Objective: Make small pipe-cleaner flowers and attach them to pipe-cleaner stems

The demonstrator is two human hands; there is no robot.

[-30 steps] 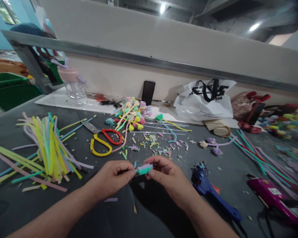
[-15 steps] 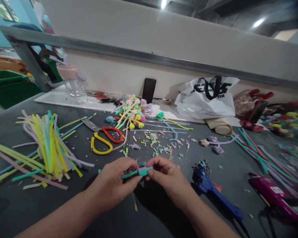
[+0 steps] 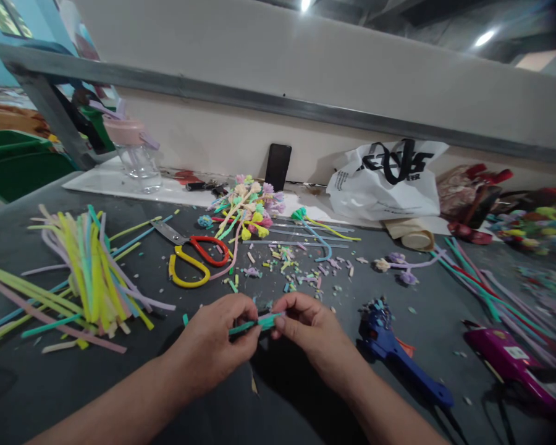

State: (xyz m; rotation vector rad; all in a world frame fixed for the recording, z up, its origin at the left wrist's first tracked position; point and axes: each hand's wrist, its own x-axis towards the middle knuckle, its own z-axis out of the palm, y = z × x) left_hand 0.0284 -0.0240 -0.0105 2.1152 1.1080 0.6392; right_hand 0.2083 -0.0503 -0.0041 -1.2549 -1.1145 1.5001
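Observation:
Between my two hands, low over the table's front middle, runs a green pipe cleaner (image 3: 267, 321) with a bit of lilac along it. My left hand (image 3: 220, 337) pinches its left part between thumb and fingers. On its right end, the thumb and forefinger of my right hand (image 3: 311, 330) are closed. Just beyond my fingers lie many short pipe cleaner clippings (image 3: 301, 272). Scissors (image 3: 185, 253) with one red and one yellow handle lie part-open to the left. Behind them rests a bunch of small pipe cleaner flowers (image 3: 250, 207).
Loose pipe cleaners (image 3: 92, 272) are heaped at left. A blue glue gun (image 3: 398, 355) lies right of my right hand, near a purple device (image 3: 509, 364). A phone (image 3: 278, 165), a clear bottle (image 3: 136, 157) and a white bag (image 3: 384, 185) stand along the back.
My left fingers have shifted slightly along the green pipe cleaner, and less lilac shows now. My right hand keeps its pinch in nearly the same place.

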